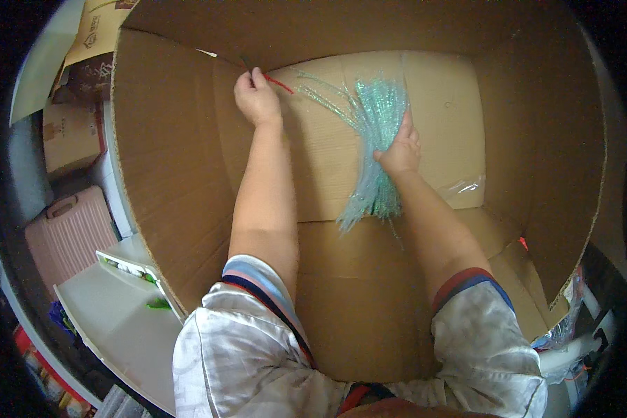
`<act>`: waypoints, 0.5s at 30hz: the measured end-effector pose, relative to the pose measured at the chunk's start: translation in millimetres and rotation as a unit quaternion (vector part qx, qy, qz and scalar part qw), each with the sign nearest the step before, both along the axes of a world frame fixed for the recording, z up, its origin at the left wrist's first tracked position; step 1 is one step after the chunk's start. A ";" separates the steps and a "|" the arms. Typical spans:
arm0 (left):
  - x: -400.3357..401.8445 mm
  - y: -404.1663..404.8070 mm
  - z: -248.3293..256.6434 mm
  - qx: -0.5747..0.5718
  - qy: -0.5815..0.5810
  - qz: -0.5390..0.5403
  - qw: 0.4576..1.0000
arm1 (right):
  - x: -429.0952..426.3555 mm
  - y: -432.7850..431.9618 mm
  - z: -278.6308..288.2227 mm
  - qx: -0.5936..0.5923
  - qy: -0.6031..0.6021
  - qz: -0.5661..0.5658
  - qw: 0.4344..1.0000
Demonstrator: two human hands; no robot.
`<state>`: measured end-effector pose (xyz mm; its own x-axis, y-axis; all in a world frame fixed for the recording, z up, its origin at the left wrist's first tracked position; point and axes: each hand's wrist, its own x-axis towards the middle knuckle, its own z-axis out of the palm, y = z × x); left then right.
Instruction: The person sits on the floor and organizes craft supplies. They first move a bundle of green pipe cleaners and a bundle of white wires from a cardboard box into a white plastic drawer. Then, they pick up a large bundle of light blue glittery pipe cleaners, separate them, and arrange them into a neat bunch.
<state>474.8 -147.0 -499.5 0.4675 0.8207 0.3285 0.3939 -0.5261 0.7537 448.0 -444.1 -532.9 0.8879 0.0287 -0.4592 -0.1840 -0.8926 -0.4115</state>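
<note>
Both my arms reach down into a large open cardboard box [167, 136]. My right hand [401, 151] grips a thick bundle of shiny pale-green tinsel stems [380, 115], probably chenille stems, around its middle. Several stems splay out from the bundle toward the upper left. Up at the box's far left corner, my left hand [258, 98] pinches a thin red stem [279, 83] between thumb and fingers. A short dark piece also shows above those fingertips, and I cannot tell whether it belongs to the red stem. The bundle is over the box's tan bottom [444, 115].
Clear plastic film [467, 185] lies at the bottom's right side. A small red scrap [523, 243] shows near the right wall. Outside on the left are a white tray [120, 308], a pink ribbed board with a handle [76, 235] and a smaller carton [73, 136].
</note>
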 end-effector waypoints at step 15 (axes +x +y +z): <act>-4.7 -81.5 -63.7 -0.561 0.173 0.009 0.810 | 1.5 -3.2 -0.9 0.006 0.016 -0.016 1.000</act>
